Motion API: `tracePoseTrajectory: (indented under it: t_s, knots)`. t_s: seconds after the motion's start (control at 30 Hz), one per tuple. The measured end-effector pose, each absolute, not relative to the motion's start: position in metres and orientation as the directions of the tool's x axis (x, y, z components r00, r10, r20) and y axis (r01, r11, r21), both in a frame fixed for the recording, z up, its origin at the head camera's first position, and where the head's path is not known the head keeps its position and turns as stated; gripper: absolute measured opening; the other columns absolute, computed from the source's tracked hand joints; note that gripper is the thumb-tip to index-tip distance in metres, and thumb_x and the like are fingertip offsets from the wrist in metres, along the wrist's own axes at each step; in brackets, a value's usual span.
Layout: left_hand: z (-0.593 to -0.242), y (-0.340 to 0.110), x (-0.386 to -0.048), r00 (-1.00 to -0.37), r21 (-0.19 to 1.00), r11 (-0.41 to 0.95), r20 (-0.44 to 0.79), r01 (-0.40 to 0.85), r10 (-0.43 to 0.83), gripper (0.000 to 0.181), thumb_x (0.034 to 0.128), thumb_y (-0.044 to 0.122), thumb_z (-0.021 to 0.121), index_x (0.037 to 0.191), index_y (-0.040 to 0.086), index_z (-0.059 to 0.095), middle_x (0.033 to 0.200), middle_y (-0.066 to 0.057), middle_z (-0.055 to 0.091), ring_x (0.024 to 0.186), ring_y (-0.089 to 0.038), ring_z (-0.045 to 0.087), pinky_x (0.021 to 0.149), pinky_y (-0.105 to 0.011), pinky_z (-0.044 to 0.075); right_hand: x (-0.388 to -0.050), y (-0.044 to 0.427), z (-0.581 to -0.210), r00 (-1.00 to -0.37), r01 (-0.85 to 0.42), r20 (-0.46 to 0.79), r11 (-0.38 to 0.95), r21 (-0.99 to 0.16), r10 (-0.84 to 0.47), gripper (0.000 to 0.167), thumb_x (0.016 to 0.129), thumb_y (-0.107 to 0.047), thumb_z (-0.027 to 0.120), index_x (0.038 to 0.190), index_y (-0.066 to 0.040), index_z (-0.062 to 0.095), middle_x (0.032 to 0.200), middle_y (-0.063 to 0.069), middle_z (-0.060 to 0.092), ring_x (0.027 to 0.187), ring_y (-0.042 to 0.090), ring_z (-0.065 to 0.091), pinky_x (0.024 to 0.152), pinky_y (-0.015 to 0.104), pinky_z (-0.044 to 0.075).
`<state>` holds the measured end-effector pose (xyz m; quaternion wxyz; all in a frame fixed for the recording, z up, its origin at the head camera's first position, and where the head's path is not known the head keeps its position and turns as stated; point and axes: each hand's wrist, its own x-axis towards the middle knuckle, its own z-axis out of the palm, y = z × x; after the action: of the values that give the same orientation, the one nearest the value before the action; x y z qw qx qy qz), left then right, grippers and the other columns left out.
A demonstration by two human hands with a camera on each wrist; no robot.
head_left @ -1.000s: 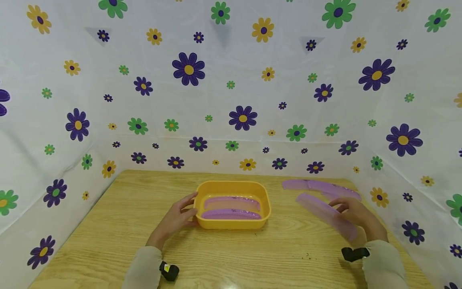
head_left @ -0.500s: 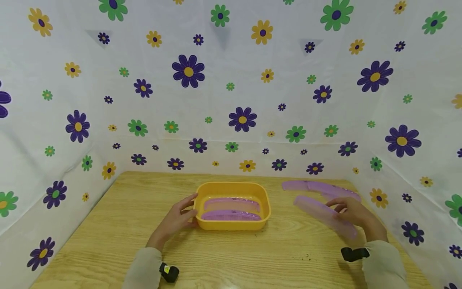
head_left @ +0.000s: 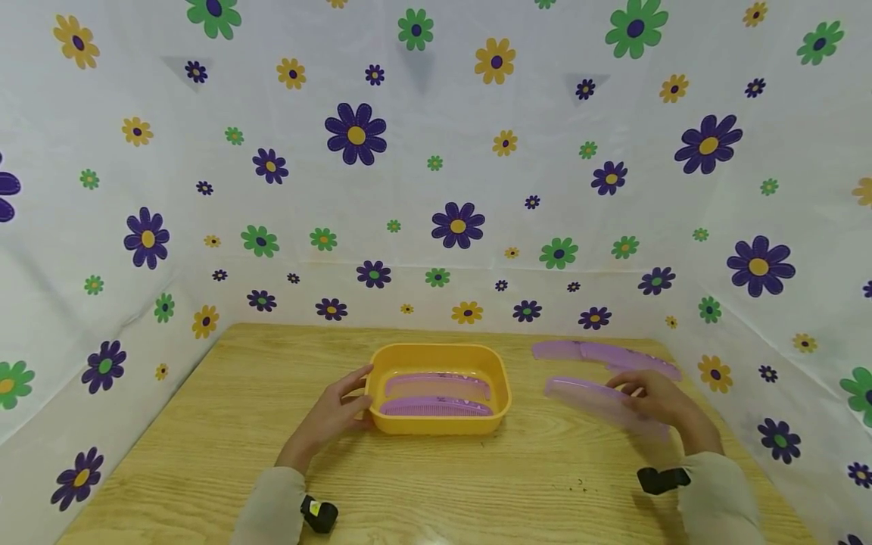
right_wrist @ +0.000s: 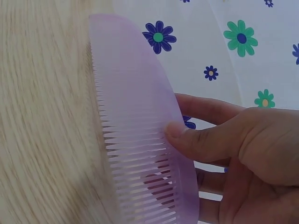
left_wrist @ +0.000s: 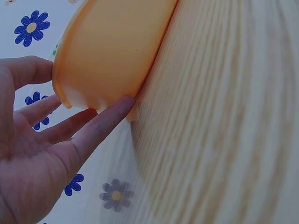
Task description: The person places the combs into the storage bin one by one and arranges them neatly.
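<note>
A yellow tub (head_left: 439, 427) stands on the table with two purple combs (head_left: 436, 406) lying inside it. The left hand (head_left: 334, 415) is at the tub's left end; in the left wrist view its fairly straight fingers (left_wrist: 110, 122) touch the tub's wall (left_wrist: 107, 51). The right hand (head_left: 664, 405) pinches another purple comb (head_left: 589, 395) by its spine, right of the tub and above the table. In the right wrist view, the thumb (right_wrist: 196, 140) lies on the near face of this comb (right_wrist: 135, 84), other fingers behind it, teeth toward the table.
More purple combs (head_left: 623, 355) lie overlapping at the table's back right, behind the right hand. A white cloth (head_left: 436, 295) printed with flowers rises behind and on both sides of the wooden table (head_left: 436, 492).
The right hand has shifted slightly left with its comb, which now slants less across the view. The left hand and the tub hold their place.
</note>
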<state>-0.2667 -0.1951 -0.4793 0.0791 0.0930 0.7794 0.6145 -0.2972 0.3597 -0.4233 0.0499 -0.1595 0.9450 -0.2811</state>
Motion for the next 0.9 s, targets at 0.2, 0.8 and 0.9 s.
tracePoseTrajectory:
  t_s: [0.2,0.8,0.9]
  knots:
    - [-0.478,-0.194,-0.267,-0.97,0.971,0.234,-0.005,0.053,0.243,0.063,0.1048,0.01,0.053,0.163,0.012,0.029,0.163,-0.028,0.033,0.137,-0.048,0.053,0.097,-0.047,0.061,-0.297,0.355,-0.427,-0.935,-0.327,0.072,0.763,-0.558,-0.348,0.022,0.095,0.007,0.062,0.116,0.006,0.069,0.099,0.021,0.068,0.076,0.018,0.06,0.057,0.025,0.055]
    - [-0.483,-0.194,-0.27,-0.973,0.97,0.235,0.001,0.057,0.233,0.062,0.1048,0.012,0.054,0.163,0.014,0.031,0.163,-0.027,0.035,0.137,-0.047,0.054,0.094,-0.044,0.062,-0.297,0.348,-0.425,-0.94,-0.33,0.125,0.765,-0.553,-0.316,0.025,0.096,0.007,0.06,0.12,0.007,0.068,0.108,0.029,0.066,0.084,0.024,0.064,0.06,0.024,0.055]
    - [-0.484,-0.193,-0.27,-0.977,0.972,0.232,-0.011,0.04,0.214,0.062,0.1044,0.013,0.055,0.162,0.016,0.033,0.163,-0.024,0.037,0.136,-0.046,0.055,0.094,-0.043,0.063,-0.296,0.346,-0.424,-0.943,-0.324,0.126,0.768,-0.552,-0.307,0.025,0.096,0.007,0.061,0.12,0.006,0.068,0.107,0.027,0.067,0.084,0.022,0.063,0.06,0.023,0.056]
